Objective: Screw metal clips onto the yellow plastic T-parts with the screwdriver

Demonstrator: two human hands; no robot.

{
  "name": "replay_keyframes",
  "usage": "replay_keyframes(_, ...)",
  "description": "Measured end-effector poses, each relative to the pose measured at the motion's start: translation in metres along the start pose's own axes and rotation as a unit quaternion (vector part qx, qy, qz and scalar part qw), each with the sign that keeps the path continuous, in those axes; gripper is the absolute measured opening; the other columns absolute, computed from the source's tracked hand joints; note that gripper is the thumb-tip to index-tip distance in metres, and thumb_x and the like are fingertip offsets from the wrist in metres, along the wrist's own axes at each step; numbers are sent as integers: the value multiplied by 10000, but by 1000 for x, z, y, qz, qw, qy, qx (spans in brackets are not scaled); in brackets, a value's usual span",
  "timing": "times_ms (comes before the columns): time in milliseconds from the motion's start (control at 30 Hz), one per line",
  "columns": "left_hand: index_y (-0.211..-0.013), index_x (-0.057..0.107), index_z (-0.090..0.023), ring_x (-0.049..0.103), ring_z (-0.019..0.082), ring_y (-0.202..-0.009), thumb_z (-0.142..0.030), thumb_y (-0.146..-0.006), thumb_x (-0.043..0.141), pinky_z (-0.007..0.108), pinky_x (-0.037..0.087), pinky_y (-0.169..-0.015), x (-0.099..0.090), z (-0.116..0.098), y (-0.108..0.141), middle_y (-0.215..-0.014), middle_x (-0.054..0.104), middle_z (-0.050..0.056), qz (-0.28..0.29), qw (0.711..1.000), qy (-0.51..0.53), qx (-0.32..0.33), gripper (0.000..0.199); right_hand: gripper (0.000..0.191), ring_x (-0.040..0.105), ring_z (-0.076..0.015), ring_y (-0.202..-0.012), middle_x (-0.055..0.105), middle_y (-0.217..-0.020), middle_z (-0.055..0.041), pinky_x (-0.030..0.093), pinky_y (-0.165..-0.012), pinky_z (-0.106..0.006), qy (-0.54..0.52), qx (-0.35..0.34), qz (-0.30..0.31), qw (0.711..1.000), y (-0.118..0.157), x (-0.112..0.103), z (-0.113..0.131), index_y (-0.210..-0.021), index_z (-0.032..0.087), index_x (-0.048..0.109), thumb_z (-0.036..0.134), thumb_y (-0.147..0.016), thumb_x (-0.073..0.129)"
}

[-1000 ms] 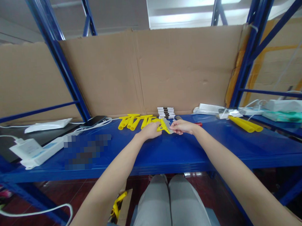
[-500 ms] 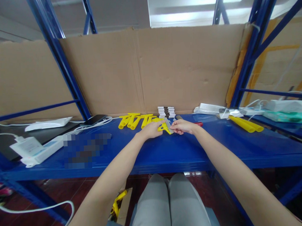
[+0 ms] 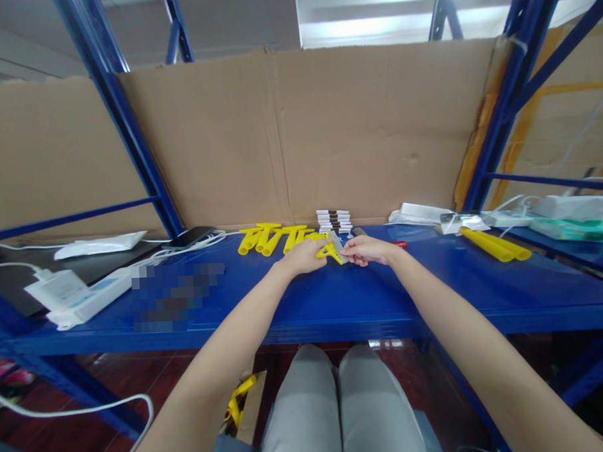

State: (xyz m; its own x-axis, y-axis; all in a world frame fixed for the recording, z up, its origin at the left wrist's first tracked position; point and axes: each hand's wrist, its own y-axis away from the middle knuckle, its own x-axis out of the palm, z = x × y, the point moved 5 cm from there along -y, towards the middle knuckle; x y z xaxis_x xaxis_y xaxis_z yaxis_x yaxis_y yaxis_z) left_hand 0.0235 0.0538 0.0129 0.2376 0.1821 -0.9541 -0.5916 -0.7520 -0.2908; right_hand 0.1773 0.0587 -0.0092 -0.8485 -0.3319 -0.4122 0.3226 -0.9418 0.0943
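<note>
While the left hand clamps the yellow scraper from its left side, the right hand has thumb and fingers pinched together at the edge of the flat grey blade. Scraper sits between the two hands, close above the blue counter, roughly mid-span; can't tell whether it touches the surface. Bright yellow body, spread wide towards the blade, with gaps or cut-outs in the part that shows; the rest hidden by the left fingers. Blade dull, pale, plate-like, slanted, its far end leaning left. Fine detail too small to read. Behind the hands, a white stack with dark middle bands, near the foot of the cardboard panel. Left of that, a row of yellow T-shaped handles, tubular, wide heads towards the cardboard, open round ends facing the person. Just beyond the right hand, a red object, partly covered. Well off to the right, two yellow tubes lying side by side, ends open.
</note>
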Motion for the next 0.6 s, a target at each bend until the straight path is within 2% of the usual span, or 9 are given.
replay_keyframes(300,-1429,438,-242,642,246,-1059,-239,-806,543,326,491,-885,-1,-2,-1,-1191,677,74,-17,999,-30,10,632,265,387,-45,-419,473,-468,47,284,-396,-169,3,-43,28,999,-5,-4,-4,-653,153,564,329,-742,740)
replay_keyframes(500,-1409,468,-235,637,238,-1076,-222,-802,532,321,489,-897,-3,-3,0,-1199,676,65,-26,999,-36,22,610,252,430,-54,-449,509,-511,36,315,-413,-173,2,-58,39,998,-5,-5,-4,-657,152,579,323,-706,758)
replay_keyframes(600,-1383,504,-222,640,242,-1072,-202,-796,531,329,486,-910,-4,-4,0,-1177,687,69,-31,998,-45,22,588,224,495,-67,-491,573,-574,17,367,-440,-176,-4,-55,24,998,-4,-6,-2,-675,156,591,289,-682,771)
